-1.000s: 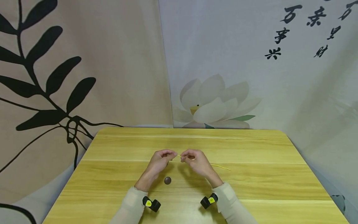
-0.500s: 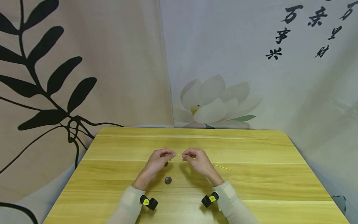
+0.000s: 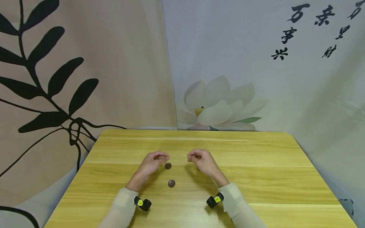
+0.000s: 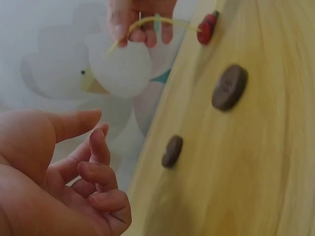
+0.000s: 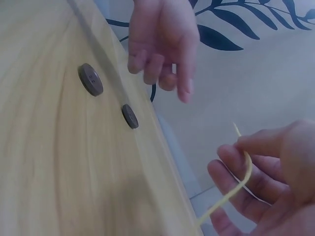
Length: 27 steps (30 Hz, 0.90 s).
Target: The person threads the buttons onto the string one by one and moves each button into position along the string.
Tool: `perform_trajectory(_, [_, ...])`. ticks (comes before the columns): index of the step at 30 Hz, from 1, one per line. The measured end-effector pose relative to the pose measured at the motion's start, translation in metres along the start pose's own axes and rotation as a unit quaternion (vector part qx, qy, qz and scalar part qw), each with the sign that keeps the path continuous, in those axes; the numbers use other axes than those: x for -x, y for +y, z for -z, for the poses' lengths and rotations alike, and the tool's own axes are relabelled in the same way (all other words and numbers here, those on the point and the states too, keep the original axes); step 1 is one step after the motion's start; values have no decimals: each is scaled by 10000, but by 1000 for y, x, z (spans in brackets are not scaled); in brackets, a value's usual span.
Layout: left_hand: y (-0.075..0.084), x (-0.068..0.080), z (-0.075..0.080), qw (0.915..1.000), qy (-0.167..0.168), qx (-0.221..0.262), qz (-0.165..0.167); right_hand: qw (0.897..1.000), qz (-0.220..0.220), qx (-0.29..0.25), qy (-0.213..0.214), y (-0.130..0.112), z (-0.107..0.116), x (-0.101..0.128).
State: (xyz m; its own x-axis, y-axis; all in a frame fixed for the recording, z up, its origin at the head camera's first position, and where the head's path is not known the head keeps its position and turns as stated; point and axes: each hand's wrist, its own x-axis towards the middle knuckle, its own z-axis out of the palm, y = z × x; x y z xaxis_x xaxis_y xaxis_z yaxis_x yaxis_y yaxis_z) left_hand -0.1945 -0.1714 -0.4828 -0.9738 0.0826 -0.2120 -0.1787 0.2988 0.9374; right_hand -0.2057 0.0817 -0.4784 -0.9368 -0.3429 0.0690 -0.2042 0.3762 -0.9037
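Brown buttons [image 4: 230, 88] on wooden table [image 3: 273, 186], yellow cord [image 5: 240, 186]

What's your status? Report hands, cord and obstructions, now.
Left hand holding nothing. Right hand pinching yellow cord. Two brown buttons lying on table, apart from each other. No obstruction seen.

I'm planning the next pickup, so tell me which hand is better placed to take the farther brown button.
Probably the left hand: it holds nothing and hovers close to the farther brown button. The right hand pinches the yellow cord and is less near that button.
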Motion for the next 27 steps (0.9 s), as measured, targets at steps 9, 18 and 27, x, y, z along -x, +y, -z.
perform_trajectory(9, [-15,-7,5,9996,-58,-265,75,9999,-26,48,127,16,4,-7])
perform_trajectory(18, [-19,-10,3,9987,-45,-485,153,9997,-204,98,-3,33,11,-15])
perform_trajectory(27, [-23,-13,2,9938,-164,-1096,96,9970,-621,-202,-413,47,20,-19])
